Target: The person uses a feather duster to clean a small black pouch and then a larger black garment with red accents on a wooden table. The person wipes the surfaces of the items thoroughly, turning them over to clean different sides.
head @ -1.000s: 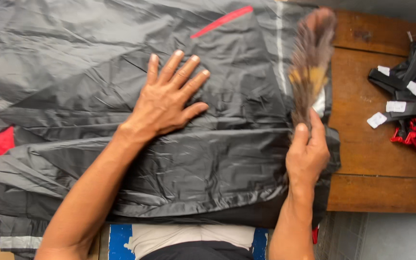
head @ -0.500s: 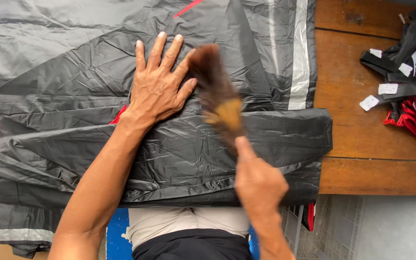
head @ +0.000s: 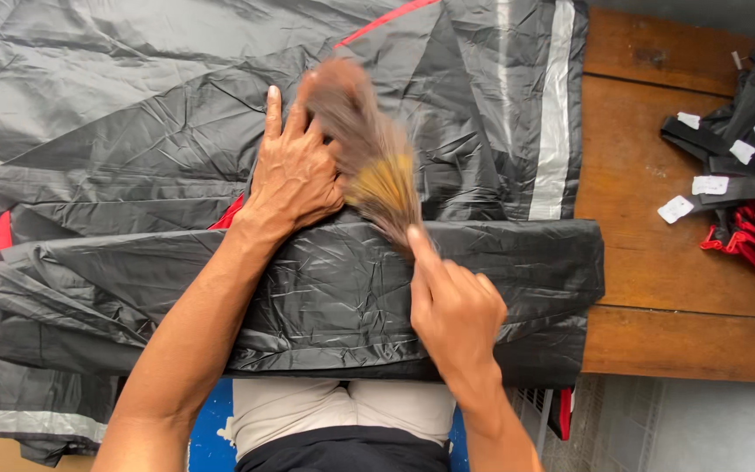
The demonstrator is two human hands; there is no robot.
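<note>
Head view looks straight down on a wooden table (head: 657, 262) where a black waterproof garment (head: 176, 157) with red trim and a grey reflective stripe (head: 557, 105) lies spread out, its near edge folded over into a thick band. The left hand (head: 294, 170) lies flat on the fabric, palm down, fingers close together and pointing away. The right hand (head: 456, 310) is closed around the handle of a small brush (head: 373, 157), whose brown and yellowish bristles are smeared by motion just beside the left hand (possibly brushing against its fingers, though the blur makes that hard to tell). The slick material looks prone to sliding: if the flat hand eases off, a hard sweep could drag the folded band out of line or push fresh creases into it. A sweep carried too far left could also strike the knuckles. Off to the right, well apart, sits a heap of black and red straps with white tags (head: 744, 166).
</note>
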